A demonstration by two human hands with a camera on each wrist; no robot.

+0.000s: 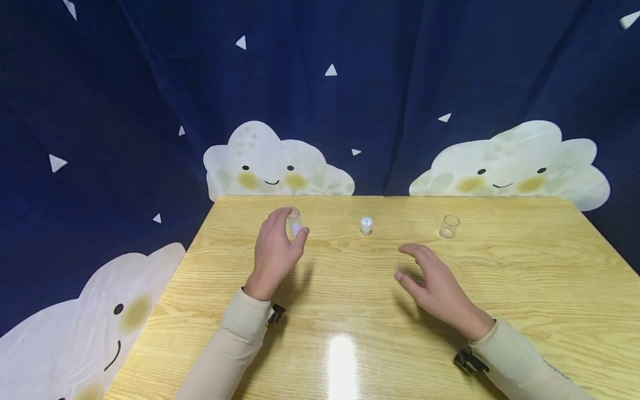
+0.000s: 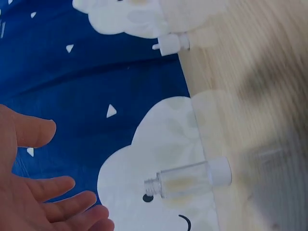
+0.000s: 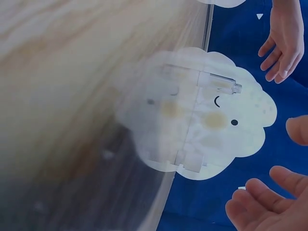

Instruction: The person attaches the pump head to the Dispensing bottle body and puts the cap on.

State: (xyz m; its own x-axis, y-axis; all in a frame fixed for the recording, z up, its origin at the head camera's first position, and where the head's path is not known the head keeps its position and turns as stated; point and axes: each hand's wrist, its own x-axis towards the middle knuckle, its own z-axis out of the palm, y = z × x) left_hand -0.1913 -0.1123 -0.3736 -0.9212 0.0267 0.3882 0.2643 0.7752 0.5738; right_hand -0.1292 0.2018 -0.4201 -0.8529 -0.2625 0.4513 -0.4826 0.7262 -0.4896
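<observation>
A clear bottle [image 1: 295, 224] with a bare threaded neck and a white base stands upright at the table's left. Beside it hovers my left hand [image 1: 276, 250], thumb and fingers spread; the left wrist view shows a gap between that hand [image 2: 53, 192] and the bottle [image 2: 187, 179]. A small white pump top [image 1: 366, 225] with a short nozzle, seen in the left wrist view, stands mid-table. Farther right is a clear open cylinder [image 1: 449, 228], perhaps a cap. In front of it my right hand [image 1: 440, 289] hovers with relaxed fingers, holding nothing.
All three pieces stand in a row toward the far edge of the wooden table [image 1: 340, 289]. Behind that edge hangs a dark blue curtain [image 1: 380, 94] with clouds and triangles. Black straps [image 1: 470, 361] show at both wrists.
</observation>
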